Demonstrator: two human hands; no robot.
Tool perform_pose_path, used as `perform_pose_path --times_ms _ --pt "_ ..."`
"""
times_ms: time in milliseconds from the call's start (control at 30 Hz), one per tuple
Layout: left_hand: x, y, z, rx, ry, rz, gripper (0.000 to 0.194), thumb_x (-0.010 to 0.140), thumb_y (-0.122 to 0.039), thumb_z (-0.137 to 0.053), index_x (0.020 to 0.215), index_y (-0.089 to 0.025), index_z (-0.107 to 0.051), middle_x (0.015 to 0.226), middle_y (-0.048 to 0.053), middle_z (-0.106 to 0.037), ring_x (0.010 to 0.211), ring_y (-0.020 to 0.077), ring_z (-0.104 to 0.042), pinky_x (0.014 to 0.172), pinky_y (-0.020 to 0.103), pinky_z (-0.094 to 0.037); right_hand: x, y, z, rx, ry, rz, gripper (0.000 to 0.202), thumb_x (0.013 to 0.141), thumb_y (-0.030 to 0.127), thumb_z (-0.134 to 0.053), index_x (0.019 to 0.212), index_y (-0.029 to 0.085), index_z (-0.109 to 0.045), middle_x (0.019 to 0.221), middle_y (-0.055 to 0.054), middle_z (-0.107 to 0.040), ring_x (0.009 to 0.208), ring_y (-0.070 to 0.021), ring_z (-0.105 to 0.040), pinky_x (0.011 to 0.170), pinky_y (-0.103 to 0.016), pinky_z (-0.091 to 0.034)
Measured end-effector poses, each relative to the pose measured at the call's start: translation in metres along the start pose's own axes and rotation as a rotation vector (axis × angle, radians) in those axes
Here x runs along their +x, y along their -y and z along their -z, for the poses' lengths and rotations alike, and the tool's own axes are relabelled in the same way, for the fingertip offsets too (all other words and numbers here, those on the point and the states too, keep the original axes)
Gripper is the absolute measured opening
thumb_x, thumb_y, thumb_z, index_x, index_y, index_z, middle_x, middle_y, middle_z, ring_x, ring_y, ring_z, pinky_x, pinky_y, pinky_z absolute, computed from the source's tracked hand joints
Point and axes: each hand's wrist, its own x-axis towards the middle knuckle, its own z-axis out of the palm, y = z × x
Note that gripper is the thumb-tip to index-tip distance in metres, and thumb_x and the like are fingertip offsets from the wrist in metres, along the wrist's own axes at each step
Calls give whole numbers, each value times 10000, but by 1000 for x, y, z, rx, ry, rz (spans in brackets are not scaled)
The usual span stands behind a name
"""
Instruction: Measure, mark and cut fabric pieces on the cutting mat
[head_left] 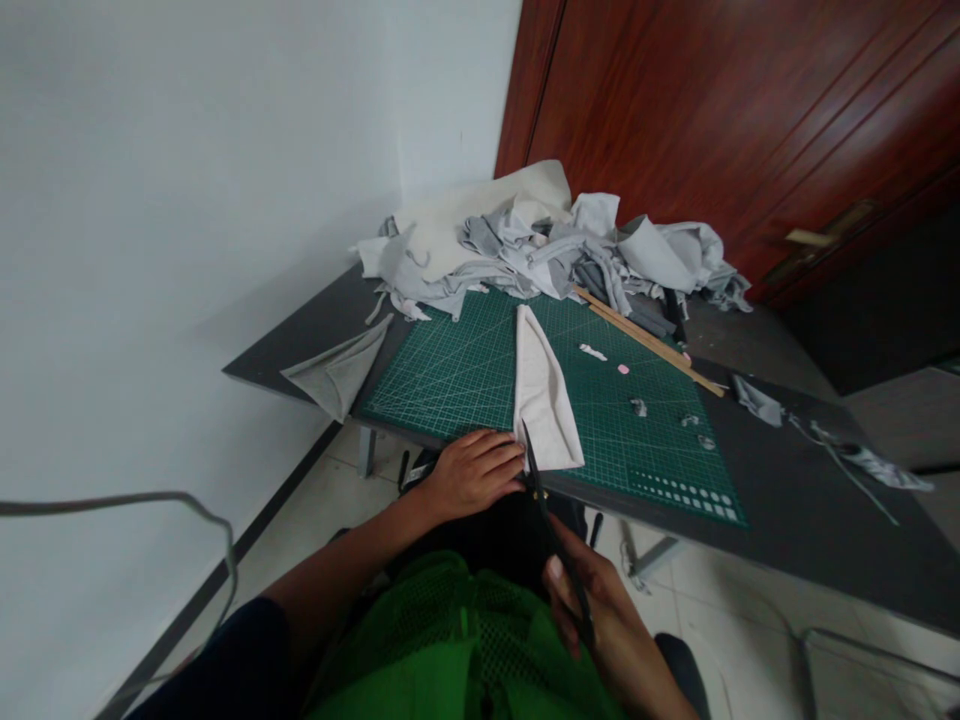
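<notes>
A pale folded fabric piece (544,400), long and narrowing toward its far end, lies on the green cutting mat (450,370). At its near left corner, my left hand (480,472) has its fingers closed over the fabric edge, by the front edge of the table. My right hand (596,590) grips the handles of black scissors (541,505), held below the table edge. The scissors' blades point away from me and reach the fabric's near edge, close to my left fingertips. Whether the blades are cutting into the cloth I cannot tell.
Grey and white fabric scraps (517,245) are heaped at the back. A wooden strip (649,340) crosses the mat's far right side. A grey folded piece (341,370) overhangs the left edge. Small scraps and a pink disc (623,369) lie on the mat.
</notes>
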Motion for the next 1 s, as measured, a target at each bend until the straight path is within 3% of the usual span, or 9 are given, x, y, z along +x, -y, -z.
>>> perform_pose_path --times_ms 767,1000 --pt "0 0 1 9 -2 4 303 993 -440 -644 1155 -196 -720 1178 67 -762 1161 219 -681 1043 382 -514 -3 4 2 -53 19 3 949 908 663 -629 1636 148 -304 545 110 -382 426 -73 -324 391 -185 -346" --pt "4 -2 3 5 0 18 296 1006 -432 -630 1127 -175 -715 1127 61 -778 1152 215 -690 1063 379 -509 -14 -16 14 63 15 -81 945 830 706 -703 1569 178 -442 594 90 -450 393 -50 -333 358 -176 -347"
